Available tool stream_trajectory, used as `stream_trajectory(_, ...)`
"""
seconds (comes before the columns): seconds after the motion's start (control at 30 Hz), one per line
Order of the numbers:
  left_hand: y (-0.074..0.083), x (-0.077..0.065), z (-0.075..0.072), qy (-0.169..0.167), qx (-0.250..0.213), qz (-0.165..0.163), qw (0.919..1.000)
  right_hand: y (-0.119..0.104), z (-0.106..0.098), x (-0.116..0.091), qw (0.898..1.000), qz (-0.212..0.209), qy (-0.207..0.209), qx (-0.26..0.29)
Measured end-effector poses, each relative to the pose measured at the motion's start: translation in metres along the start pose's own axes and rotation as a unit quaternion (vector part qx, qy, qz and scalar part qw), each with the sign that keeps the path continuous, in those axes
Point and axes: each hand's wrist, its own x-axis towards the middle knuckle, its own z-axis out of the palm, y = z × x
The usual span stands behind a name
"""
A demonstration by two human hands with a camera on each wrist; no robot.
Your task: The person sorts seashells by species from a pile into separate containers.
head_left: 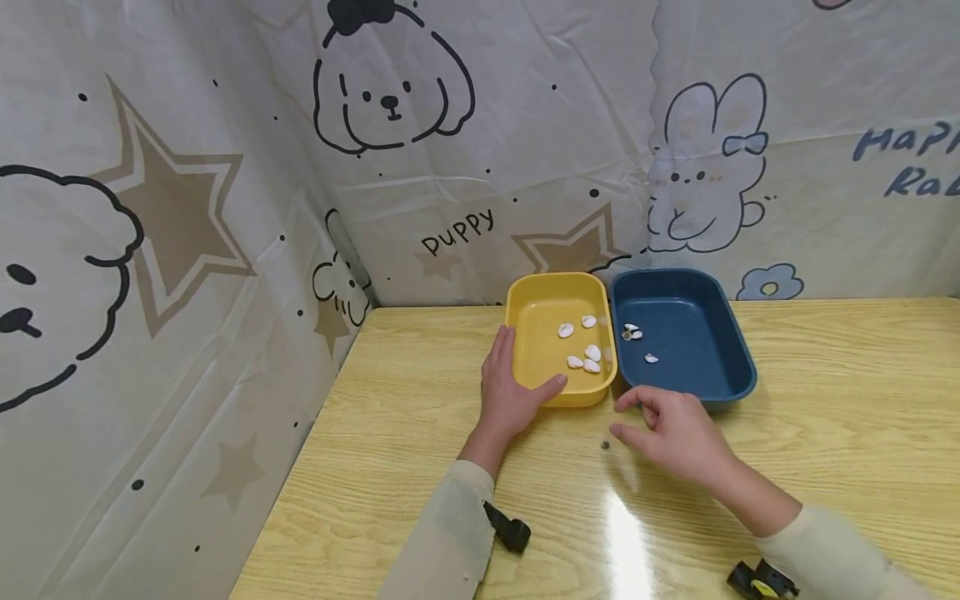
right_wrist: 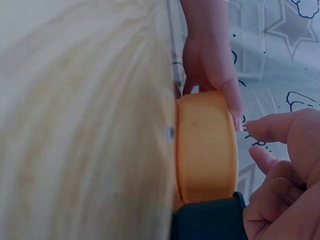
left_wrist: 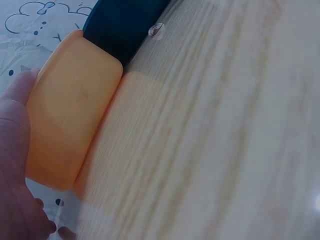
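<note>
My left hand (head_left: 513, 396) holds the near left corner of a yellow tub (head_left: 558, 402), its thumb over the front rim and its fingers along the left wall. Several white shells (head_left: 566, 330) lie in that tub. Close against its right side stands a dark blue tub (head_left: 697, 317) with several small shells (head_left: 651, 358), one partly brown. My right hand (head_left: 678, 433) hovers just before the blue tub, thumb and forefinger apart with nothing between them. A small, dark-marked shell (left_wrist: 156, 31) sits on the table in front of the tubs, left of the right thumb.
Both tubs stand on a light wood-grain table (head_left: 420, 375), near its back edge. A printed cloth (head_left: 480, 183) hangs behind and along the left side. Black wrist mounts (head_left: 510, 531) are on both sleeves. Light glares off the table between the forearms.
</note>
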Motion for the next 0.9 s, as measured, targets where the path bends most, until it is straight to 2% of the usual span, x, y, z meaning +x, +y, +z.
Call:
stream_trajectory(0.23, 0.0, 0.0, 0.0, 0.0, -0.003, 0.005, 1.0, 0.002, 0.01, -0.006, 1.0, 0.019, -0.009, -0.008)
stream_trajectory(0.9, 0.0, 0.0, 0.001, 0.002, -0.005, -0.002, 1.0, 0.015, 0.027, -0.005, 0.999, 0.024, -0.028, -0.018)
